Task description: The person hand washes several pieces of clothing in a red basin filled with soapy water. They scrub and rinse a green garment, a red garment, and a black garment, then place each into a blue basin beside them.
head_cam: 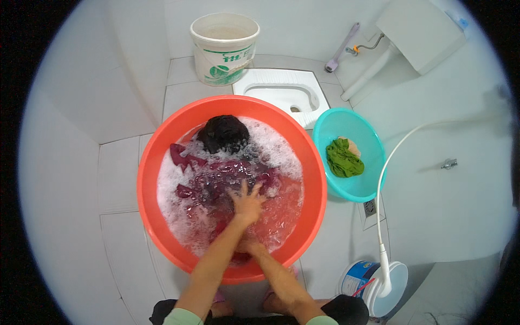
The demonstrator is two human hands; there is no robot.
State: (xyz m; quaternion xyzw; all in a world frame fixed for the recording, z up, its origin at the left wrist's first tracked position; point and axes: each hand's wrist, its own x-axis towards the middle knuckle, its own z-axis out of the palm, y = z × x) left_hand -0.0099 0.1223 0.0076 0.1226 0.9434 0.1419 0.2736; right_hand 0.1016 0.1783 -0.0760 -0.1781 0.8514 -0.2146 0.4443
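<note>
A large orange plastic basin [310, 178] of foamy water stands before me. My left hand [248, 205] is spread over the middle of it, fingers apart at the water's surface, beside a soaked purple-red cloth [227, 172]. Nearer to me, my right hand [246, 245] dips into the water by the basin's front wall. It is partly hidden behind my left forearm, and dark red fabric [240, 258] shows around it; whether the fingers grip it cannot be made out. At the far side a bunched black cloth [224, 132] rises out of the foam.
Behind the basin are a white bucket [223, 48] and a squat toilet [280, 97]. A turquoise basin [367, 140] holds a green cloth [344, 158] and a beige one. At right, a shower head [384, 280] on a white hose rests in a bucket [396, 302] near a floor drain [369, 208].
</note>
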